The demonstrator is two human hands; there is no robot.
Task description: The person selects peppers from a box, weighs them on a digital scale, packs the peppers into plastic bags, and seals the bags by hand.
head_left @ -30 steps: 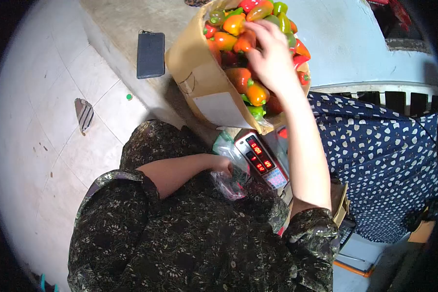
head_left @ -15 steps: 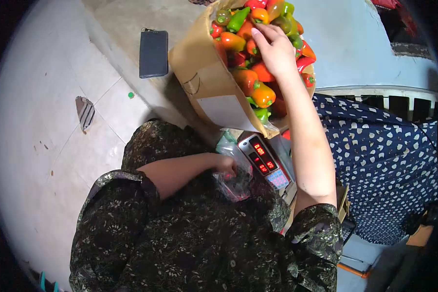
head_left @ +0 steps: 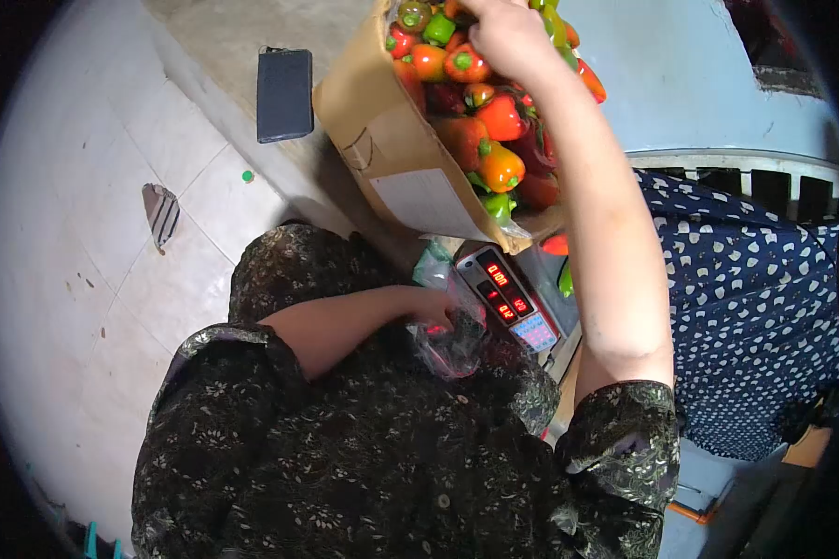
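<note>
— Moved: our right hand [head_left: 511, 42], farther across the peppers [head_left: 502, 170]; its fingers' hold, we can't make out.
— Peppers: inside the brown carton [head_left: 359, 98]. Our left hand [head_left: 433, 307]: gripping a plastic bag [head_left: 452, 352].

Dark garment [head_left: 345, 447] — pale floral print; loose sleeves [head_left: 625, 438].

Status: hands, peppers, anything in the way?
Right hand at peppers in carton, grasp unclear. Left hand holding plastic bag. No obstruction visible.
</note>
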